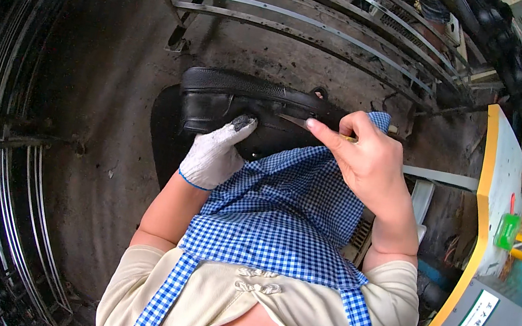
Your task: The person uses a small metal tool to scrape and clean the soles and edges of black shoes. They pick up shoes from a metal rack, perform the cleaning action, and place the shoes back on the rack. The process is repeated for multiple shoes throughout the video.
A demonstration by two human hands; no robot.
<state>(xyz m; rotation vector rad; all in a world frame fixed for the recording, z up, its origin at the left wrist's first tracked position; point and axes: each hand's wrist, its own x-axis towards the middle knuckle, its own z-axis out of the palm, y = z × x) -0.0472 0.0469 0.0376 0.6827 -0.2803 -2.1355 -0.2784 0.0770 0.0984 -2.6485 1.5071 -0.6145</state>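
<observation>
Black leather shoe with a thick ribbed sole (237, 100) lies sole-up across the lap, on a blue-and-white checked apron (280, 214). Its upper is smooth and dark, its sole edge finely grooved. The left hand (216, 152), in a white knit glove with blackened fingertips, presses its fingers against the shoe's side. The bare right hand (365, 156) pinches a thin metal-tipped tool (295, 122), probably a small blade, with its tip touching the shoe near the sole seam. Open dark floor lies to the left; curved metal rack bars (288, 2) stand close behind the shoe. At right, a yellow-edged white worktable (498, 168) carries a small green container (507, 230), and a white rectangular label (472, 323) sits on a grey machine below.
</observation>
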